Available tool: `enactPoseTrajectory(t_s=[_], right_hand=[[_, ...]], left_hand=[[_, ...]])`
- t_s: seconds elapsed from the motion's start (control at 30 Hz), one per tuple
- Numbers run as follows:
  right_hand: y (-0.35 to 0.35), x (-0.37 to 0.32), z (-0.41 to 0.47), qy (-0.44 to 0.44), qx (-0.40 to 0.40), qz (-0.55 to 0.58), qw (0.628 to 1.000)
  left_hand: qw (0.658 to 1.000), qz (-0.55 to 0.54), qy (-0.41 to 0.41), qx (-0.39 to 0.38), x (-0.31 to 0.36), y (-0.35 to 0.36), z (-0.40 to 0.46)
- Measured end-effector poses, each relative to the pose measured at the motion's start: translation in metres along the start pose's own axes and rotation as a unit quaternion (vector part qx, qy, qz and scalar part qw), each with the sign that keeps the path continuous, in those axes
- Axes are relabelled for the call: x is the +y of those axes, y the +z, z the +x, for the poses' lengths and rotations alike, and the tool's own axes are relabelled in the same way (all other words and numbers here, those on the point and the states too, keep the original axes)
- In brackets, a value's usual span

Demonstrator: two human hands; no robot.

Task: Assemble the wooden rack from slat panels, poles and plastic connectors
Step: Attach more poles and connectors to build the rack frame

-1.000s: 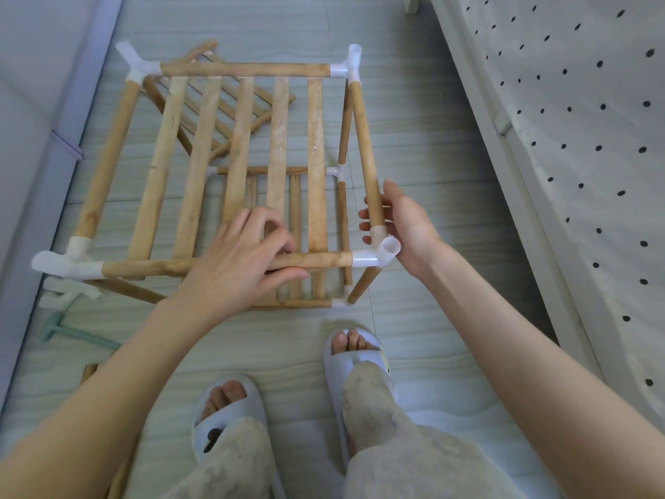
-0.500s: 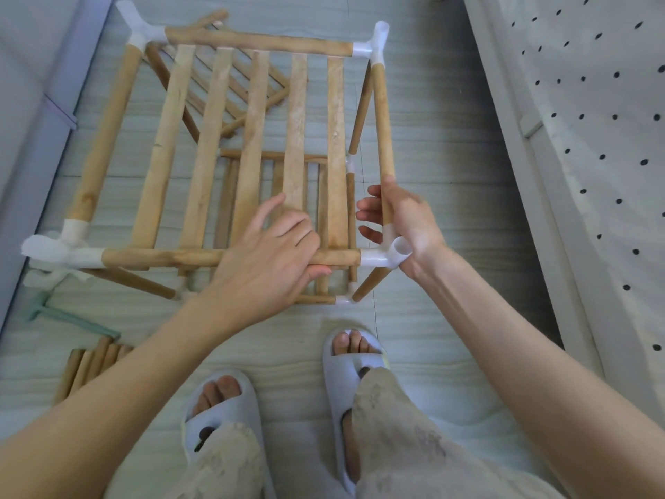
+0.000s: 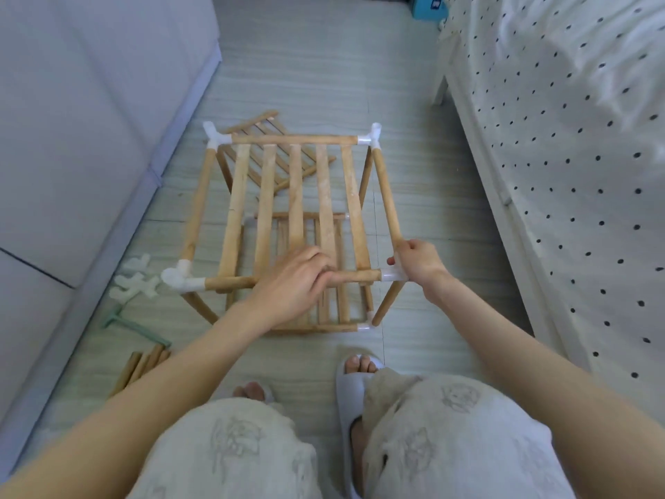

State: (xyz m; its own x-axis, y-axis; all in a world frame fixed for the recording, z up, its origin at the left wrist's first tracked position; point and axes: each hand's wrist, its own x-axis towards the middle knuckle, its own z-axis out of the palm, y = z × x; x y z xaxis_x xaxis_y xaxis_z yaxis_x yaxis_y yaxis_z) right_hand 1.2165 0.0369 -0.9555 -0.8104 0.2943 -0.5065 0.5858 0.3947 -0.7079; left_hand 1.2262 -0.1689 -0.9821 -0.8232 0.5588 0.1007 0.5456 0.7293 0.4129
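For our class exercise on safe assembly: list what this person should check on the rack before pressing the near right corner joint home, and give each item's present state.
1. Left hand grips the near top rail: ok.
2. Right hand holds the near right connector: ok.
3. Near top rail seated fully in that connector: cannot tell, the hand covers part of the joint.
4. Near left connector joins rail and side pole: ok.
5. Both far connectors fitted on the top frame: ok.
6. Floor around the rack free of loose parts: not ok, spare connectors and poles lie at the left.
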Motion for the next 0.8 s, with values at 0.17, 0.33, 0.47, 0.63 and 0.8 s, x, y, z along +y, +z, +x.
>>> enactPoseTrajectory(t_s=[0.17, 0.33, 0.47, 0.63, 0.8], right_hand=[[-0.003, -0.008, -0.009, -0.002, -0.011, -0.122, 0.992], [0.004, -0.013, -0.010, 0.016, -0.012, -0.120, 0.993], [0.011, -0.013, -0.001, 0.025, 0.011, -0.102, 0.994], [0.024, -0.004, 0.014, 0.043, 0.051, -0.075, 0.995], [0.031, 0.007, 0.026, 0.027, 0.093, -0.110, 0.989]], left_hand=[[0.976, 0.101, -0.157, 0.116, -0.042, -0.048, -0.048], [0.900, -0.048, -0.401, 0.165, -0.077, -0.079, -0.071], [0.834, -0.195, -0.504, 0.108, -0.099, -0.078, -0.061], [0.796, -0.283, -0.532, 0.063, -0.126, -0.064, -0.038], [0.835, -0.179, -0.517, 0.060, -0.140, -0.047, -0.039]])
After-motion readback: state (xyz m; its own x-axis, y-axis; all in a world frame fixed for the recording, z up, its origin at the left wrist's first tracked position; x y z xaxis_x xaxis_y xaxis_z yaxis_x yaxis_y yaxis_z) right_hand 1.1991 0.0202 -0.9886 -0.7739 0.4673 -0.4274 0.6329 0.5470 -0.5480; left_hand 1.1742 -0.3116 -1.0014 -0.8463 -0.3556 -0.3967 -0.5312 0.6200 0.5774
